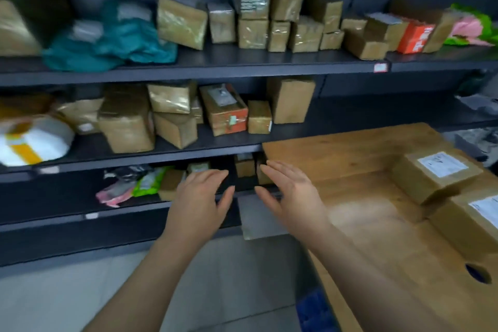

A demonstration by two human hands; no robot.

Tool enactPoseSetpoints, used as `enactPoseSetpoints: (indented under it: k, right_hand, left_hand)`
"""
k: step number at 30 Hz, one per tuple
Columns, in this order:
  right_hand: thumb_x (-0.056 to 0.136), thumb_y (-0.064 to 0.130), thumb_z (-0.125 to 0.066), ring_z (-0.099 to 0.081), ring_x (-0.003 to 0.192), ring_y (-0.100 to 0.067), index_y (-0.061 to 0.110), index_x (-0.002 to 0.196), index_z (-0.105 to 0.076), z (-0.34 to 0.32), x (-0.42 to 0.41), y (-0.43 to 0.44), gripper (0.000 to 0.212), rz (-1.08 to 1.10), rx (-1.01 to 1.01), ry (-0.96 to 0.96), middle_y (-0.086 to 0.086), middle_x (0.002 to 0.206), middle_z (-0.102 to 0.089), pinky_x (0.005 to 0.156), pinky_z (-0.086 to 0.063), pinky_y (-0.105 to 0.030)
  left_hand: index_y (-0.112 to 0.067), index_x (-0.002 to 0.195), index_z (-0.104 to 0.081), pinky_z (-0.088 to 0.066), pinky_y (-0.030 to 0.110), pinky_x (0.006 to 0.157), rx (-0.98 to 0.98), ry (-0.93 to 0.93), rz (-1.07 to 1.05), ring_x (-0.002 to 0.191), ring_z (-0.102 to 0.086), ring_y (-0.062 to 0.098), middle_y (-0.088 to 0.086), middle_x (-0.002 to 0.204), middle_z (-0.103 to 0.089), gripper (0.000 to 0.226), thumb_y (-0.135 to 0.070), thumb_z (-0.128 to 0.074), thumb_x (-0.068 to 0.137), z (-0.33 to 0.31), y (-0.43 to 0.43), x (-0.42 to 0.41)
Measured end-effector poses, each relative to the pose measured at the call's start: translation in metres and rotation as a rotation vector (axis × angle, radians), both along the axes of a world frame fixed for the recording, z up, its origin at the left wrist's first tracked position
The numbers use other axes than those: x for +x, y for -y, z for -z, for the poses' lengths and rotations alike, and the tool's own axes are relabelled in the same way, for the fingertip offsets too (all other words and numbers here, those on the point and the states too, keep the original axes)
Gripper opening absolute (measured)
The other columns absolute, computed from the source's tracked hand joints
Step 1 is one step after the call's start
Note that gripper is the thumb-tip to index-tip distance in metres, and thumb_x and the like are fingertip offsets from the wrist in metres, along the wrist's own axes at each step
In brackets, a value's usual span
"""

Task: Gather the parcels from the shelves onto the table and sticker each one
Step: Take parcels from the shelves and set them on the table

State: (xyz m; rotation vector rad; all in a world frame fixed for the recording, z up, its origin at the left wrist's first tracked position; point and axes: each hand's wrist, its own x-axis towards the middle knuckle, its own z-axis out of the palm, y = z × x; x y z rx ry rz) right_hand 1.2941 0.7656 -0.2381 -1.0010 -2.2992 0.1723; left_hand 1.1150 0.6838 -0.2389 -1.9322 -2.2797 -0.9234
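Observation:
Dark shelves [188,70] hold several taped brown parcels on three levels. My left hand [200,191] and my right hand [289,190] are both stretched out, fingers apart and holding nothing, in front of the lowest shelf. Small brown parcels [244,167] sit just beyond my fingertips. On the wooden table [350,159] at the right lie two brown parcels with white labels, one [436,175] behind and another [471,221] at the edge of view.
Teal bags [116,38] lie on the top shelf, a white and yellow bag [32,140] on the middle shelf, pink and green bags [129,186] on the lowest. The table has a round hole [478,273]. A blue crate [315,312] stands on the tiled floor.

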Motion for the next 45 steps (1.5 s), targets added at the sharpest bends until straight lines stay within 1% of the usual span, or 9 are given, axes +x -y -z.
enactPoseSetpoints:
  k: [3,7,13,19,23,30,35,40,45]
  right_hand:
    - [0.084,0.039,-0.058,-0.059,0.117,-0.024,0.011,0.118,-0.066,-0.006,-0.068,0.010,0.045,-0.127,-0.018,-0.013,-0.007,0.121,-0.066,0.104,-0.042,-0.040]
    - [0.082,0.037,-0.061,-0.060,0.113,-0.022,0.010,0.116,-0.067,-0.016,-0.168,0.036,0.044,-0.290,0.019,-0.034,-0.007,0.119,-0.067,0.105,-0.033,-0.032]
    - [0.086,0.044,-0.052,-0.060,0.113,-0.024,0.009,0.116,-0.067,-0.027,-0.310,0.086,0.048,-0.552,-0.006,-0.049,-0.009,0.120,-0.066,0.102,-0.042,-0.039]
    - [0.090,0.042,-0.052,-0.054,0.119,-0.020,0.012,0.123,-0.062,-0.037,-0.433,0.139,0.046,-0.794,-0.068,-0.030,-0.005,0.126,-0.062,0.103,-0.043,-0.036]
    - [0.089,0.037,-0.057,-0.055,0.118,-0.022,0.011,0.122,-0.063,-0.038,-0.513,0.175,0.043,-0.954,-0.068,-0.040,-0.007,0.124,-0.063,0.101,-0.045,-0.038]
    - [0.090,0.045,-0.047,-0.054,0.119,-0.022,0.012,0.122,-0.063,-0.043,-0.653,0.237,0.049,-1.248,-0.048,-0.049,-0.005,0.125,-0.063,0.104,-0.040,-0.034]
    - [0.089,0.042,-0.053,-0.055,0.118,-0.021,0.012,0.121,-0.064,-0.059,-0.745,0.278,0.045,-1.427,-0.035,-0.079,-0.004,0.124,-0.064,0.105,-0.036,-0.030]
    - [0.090,0.035,-0.061,-0.051,0.124,-0.018,0.016,0.127,-0.060,-0.073,-0.825,0.324,0.042,-1.589,-0.039,-0.078,-0.002,0.130,-0.060,0.107,-0.040,-0.040]
    - [0.090,0.034,-0.062,-0.052,0.123,-0.017,0.015,0.127,-0.060,-0.086,-0.889,0.373,0.042,-1.700,-0.025,-0.087,-0.002,0.129,-0.060,0.107,-0.040,-0.034]
  left_hand:
    - [-0.010,0.111,-0.069,-0.052,0.038,0.086,0.013,-0.003,-0.135,0.097,-0.063,0.026,0.005,0.107,-0.070,0.031,-0.028,-0.065,0.086,-0.004,0.035,-0.056]
    - [-0.011,0.108,-0.070,-0.054,0.039,0.081,0.049,-0.014,-0.291,0.093,-0.065,0.027,0.004,0.104,-0.071,0.029,-0.025,-0.066,0.083,-0.014,0.085,-0.131]
    - [-0.008,0.107,-0.070,-0.054,0.038,0.080,0.036,-0.054,-0.565,0.091,-0.066,0.029,0.007,0.102,-0.072,0.033,-0.019,-0.077,0.077,-0.032,0.161,-0.237]
    - [-0.013,0.116,-0.067,-0.050,0.037,0.090,0.005,-0.061,-0.793,0.104,-0.063,0.026,0.004,0.113,-0.069,0.035,-0.029,-0.067,0.086,-0.044,0.240,-0.320]
    - [-0.013,0.117,-0.066,-0.048,0.037,0.090,0.027,-0.059,-0.960,0.106,-0.062,0.025,0.002,0.114,-0.069,0.035,-0.030,-0.066,0.087,-0.044,0.286,-0.367]
    - [-0.010,0.109,-0.069,-0.053,0.039,0.080,0.066,-0.106,-1.255,0.090,-0.065,0.031,0.005,0.103,-0.072,0.030,-0.019,-0.073,0.081,-0.048,0.351,-0.450]
    - [-0.011,0.114,-0.068,-0.051,0.036,0.083,0.075,-0.127,-1.467,0.096,-0.065,0.029,0.005,0.108,-0.071,0.035,-0.023,-0.072,0.082,-0.060,0.385,-0.511]
    - [-0.012,0.120,-0.065,-0.046,0.034,0.090,0.091,-0.143,-1.658,0.106,-0.061,0.027,0.003,0.116,-0.068,0.037,-0.028,-0.067,0.086,-0.075,0.418,-0.559]
    - [-0.017,0.128,-0.058,-0.041,0.032,0.097,0.085,-0.137,-1.775,0.116,-0.055,0.023,0.000,0.125,-0.063,0.041,-0.034,-0.059,0.091,-0.089,0.459,-0.601]
